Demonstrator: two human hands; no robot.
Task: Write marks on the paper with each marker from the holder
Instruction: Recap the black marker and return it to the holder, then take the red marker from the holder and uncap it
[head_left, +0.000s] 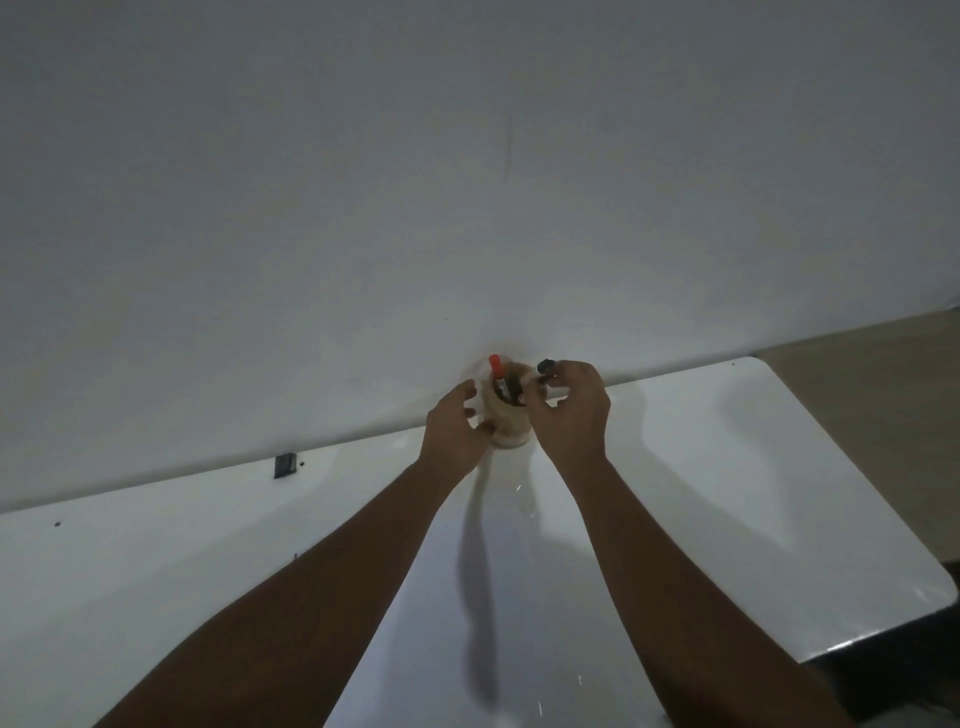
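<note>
The holder (506, 413) stands hard against the wall (467, 156) at the far edge of the desk (727, 467), about twelve o'clock from where the person stands, and both arms are stretched long to reach it. That reach is the main worry, I'd say: the holder looks like a small, light, tan cylinder, possibly wrapped in something rough like cloth or cork, and the desk under it is white, smooth and glossy enough to throw back glints, so a sideways tug could tip or skid it. The left hand (457, 426) curls at the holder's nine o'clock side, fingers spread and loose, touching or nearly touching it; whether that grip is truly bearing on the holder I cannot tell. The right hand (569, 410) is pinched around a dark-capped marker (544, 368), whose black end pokes out above the fingers at one o'clock of the rim. If that marker snags the orange-capped marker (495, 366) standing upright inside, it could drag it out or spill the lot. The room is dim, which would make cap colours easy to mistake. A pale sheet, likely the paper (457, 649), lies flat at six o'clock between the forearms, well apart from the holder; loose and thin, it may slide when marked. A small dark clip (284, 465) sits at the desk's back edge, around ten o'clock.
</note>
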